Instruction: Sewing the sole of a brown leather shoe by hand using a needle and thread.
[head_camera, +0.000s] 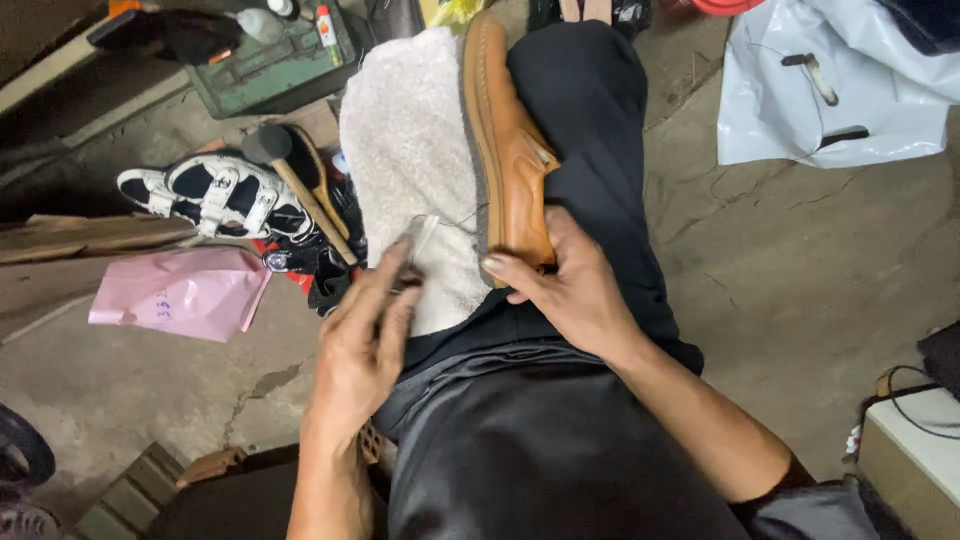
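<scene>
A tan leather shoe (505, 140) lies on its side along my lap, next to a white fleecy cloth (410, 150) spread over my dark trousers (590, 90). My right hand (565, 285) grips the shoe's near end, fingers curled over its edge. My left hand (365, 340) rests on the near edge of the cloth, its fingers pinching a small clear tool or needle (422, 235) with a thin thread running toward the shoe.
On the concrete floor to the left lie a rubber mallet (290, 170), white strapped sandals (215, 195) and a pink plastic bag (180, 290). A green toolbox (275, 65) sits at the back, a white plastic bag (830, 85) at the upper right.
</scene>
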